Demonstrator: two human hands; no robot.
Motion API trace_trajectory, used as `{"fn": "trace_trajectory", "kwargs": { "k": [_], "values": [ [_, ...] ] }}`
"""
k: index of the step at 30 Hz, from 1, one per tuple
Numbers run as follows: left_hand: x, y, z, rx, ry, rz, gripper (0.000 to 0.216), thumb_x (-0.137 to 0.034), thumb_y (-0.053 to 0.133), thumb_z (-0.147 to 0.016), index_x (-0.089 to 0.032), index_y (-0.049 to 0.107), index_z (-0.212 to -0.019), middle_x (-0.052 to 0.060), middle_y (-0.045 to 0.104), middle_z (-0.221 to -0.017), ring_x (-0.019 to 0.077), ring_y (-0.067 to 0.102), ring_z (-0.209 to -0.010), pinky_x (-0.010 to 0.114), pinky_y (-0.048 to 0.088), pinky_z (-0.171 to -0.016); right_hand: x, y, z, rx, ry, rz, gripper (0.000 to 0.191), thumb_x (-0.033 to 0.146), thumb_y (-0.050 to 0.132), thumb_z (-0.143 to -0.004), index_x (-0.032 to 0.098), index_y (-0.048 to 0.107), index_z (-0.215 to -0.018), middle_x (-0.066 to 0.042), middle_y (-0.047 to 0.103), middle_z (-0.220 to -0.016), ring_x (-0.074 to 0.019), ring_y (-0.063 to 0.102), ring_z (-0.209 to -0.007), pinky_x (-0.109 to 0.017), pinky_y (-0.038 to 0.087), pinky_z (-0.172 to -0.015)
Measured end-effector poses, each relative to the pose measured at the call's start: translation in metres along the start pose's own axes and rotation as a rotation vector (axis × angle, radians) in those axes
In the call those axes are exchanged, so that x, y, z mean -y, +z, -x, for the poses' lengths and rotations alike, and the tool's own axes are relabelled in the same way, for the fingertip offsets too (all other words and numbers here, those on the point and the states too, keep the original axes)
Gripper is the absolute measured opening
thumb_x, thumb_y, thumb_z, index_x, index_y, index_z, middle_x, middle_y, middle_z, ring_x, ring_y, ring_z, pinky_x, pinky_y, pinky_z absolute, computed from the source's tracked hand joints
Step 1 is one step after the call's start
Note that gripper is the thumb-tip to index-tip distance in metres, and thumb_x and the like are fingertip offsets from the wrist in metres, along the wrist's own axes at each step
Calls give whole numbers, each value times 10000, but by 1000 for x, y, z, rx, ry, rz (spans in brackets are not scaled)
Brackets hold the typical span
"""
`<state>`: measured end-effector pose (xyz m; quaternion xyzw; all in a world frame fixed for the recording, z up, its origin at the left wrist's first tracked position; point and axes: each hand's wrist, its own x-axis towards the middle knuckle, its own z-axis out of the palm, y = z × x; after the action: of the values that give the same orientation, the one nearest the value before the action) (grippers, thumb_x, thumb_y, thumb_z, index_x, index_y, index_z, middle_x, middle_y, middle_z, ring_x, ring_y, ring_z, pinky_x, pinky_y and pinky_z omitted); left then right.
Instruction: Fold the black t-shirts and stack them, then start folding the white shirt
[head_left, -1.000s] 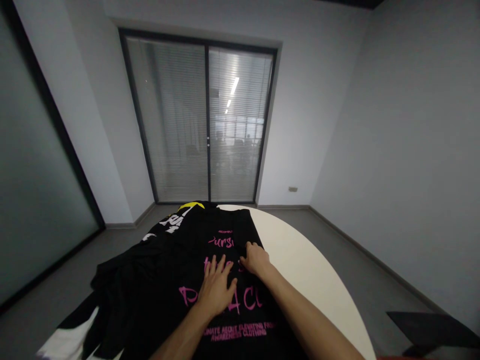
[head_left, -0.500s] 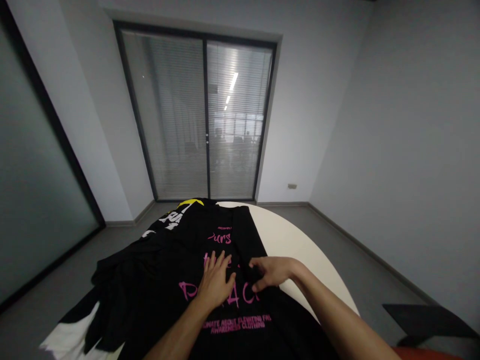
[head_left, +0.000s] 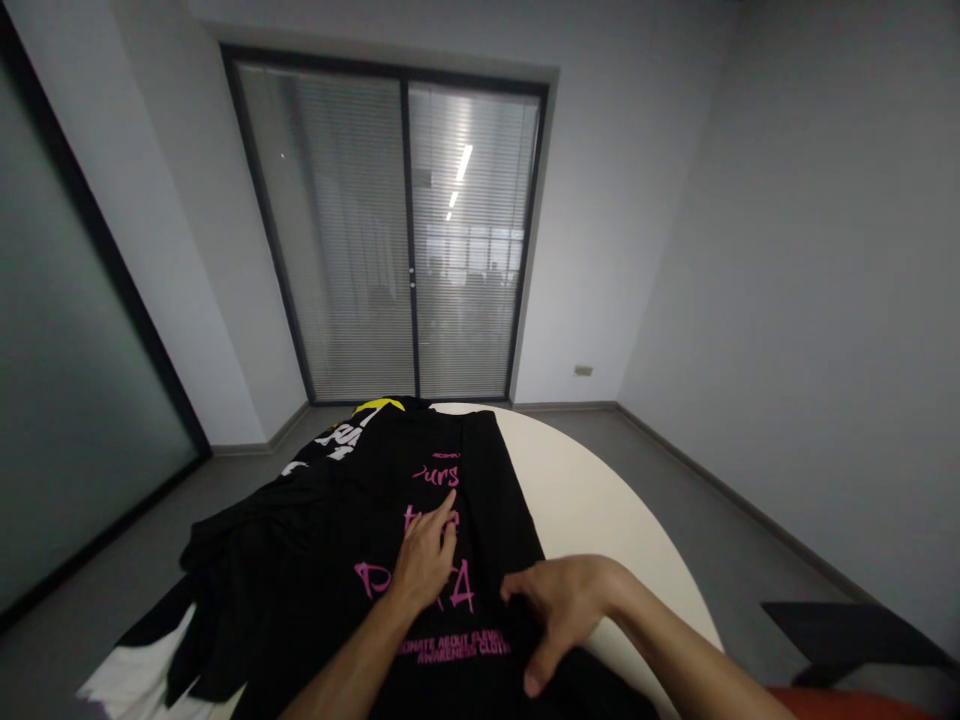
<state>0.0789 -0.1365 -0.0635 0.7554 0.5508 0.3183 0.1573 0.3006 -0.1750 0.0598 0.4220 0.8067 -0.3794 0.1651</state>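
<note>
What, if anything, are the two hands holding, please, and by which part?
The left hand lies flat on the black T-shirt, over its pink print, gripping nothing. The right hand curls at the shirt's right edge; a pinch cannot be confirmed.

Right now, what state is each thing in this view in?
black T-shirt: flat on the table, right side folded in.
left hand: open, flat on the shirt.
right hand: open, fingertips on the shirt's right edge.
garment pile: crumpled, left of the shirt.
sliding door: shut, blinds down.
</note>
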Motion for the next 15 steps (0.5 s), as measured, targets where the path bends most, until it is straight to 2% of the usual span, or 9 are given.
{"fn": "trace_trajectory", "kwargs": {
  "k": [2, 4, 7, 10, 13, 15],
  "values": [
    [2, 0, 0, 6, 8, 6, 534, -286, 283, -1019, -266, 320, -1551, 39, 670, -1293, 188, 581, -1232, 463, 325, -1150, 2, 4, -1, 78, 68, -16, 990, 579, 870, -483, 230, 570, -1360, 2, 658, -848, -169, 610, -625, -251, 495, -574],
    [3, 1, 1, 25, 30, -35, 533, -289, 287, -1020, -271, 318, -1551, 41, 644, -1334, 200, 546, -1273, 469, 319, -1152, 2, 5, -3, 131, 90, -72, 1084, 602, 869, -457, 238, 518, -1416, -8, 665, -899, -160, 605, -582, -262, 507, -546],
    [0, -2, 2, 81, 87, -119, 535, -274, 313, -1007, -292, 344, -1541, 28, 604, -1396, 225, 488, -1333, 480, 312, -1155, -1, 6, -5, 79, 44, -39, 1017, 583, 877, -465, 250, 568, -1375, -25, 698, -982, -202, 681, -753, -280, 548, -718],
    [-5, -5, 2, 141, 171, -195, 500, -283, 365, -991, -328, 455, -1481, 8, 581, -1430, 248, 452, -1362, 491, 314, -1154, -1, 5, -4, 86, -38, -41, 982, 529, 899, -463, 269, 596, -1360, -29, 717, -1104, -245, 689, -1012, -270, 514, -902],
    [-6, -6, 0, 159, 197, -235, 451, -306, 367, -995, -284, 570, -1397, 23, 590, -1422, 254, 457, -1359, 482, 322, -1152, 2, 5, 3, 117, -40, -141, 1023, 482, 930, -380, 272, 619, -1332, -17, 715, -1170, -252, 677, -1084, -245, 518, -903],
    [-5, -4, -1, 153, 194, -236, 452, -333, 342, -1012, -239, 591, -1378, 39, 595, -1417, 251, 463, -1356, 472, 323, -1154, 3, 6, 8, 105, 3, -171, 1109, 446, 947, -308, 259, 606, -1348, -26, 717, -1177, -258, 688, -1061, -234, 540, -850]
  ]
}}
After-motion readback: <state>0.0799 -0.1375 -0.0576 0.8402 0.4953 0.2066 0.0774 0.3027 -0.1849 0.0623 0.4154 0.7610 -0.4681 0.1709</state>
